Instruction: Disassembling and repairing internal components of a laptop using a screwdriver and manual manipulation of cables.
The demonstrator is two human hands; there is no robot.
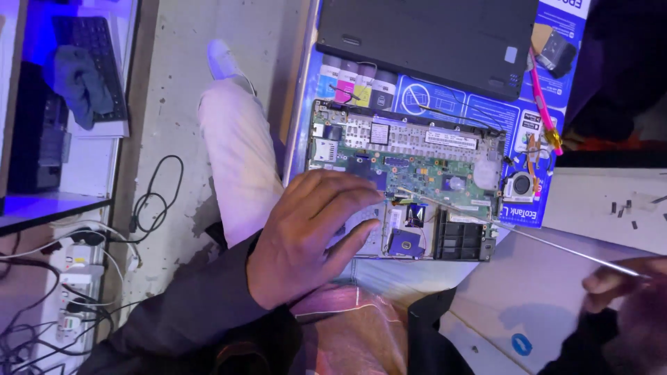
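An opened laptop base [410, 180] lies on a blue printed box, its green circuit board exposed. My left hand [309, 236] rests flat on the near left corner of the base, fingers spread, holding nothing. At the lower right edge my right hand [618, 281] grips the end of a long thin metal rod [528, 235]. The rod slants up and left, and its tip touches the board near the middle. A small round fan [520, 185] sits at the board's right end.
A dark laptop lid [431, 38] lies behind the base. A pink-handled tool [543, 104] lies on the blue box [445, 97] at right. Small screws [623, 208] dot the white surface. My trouser leg [236, 153] stretches over the concrete floor; cables and a power strip [80, 278] lie at left.
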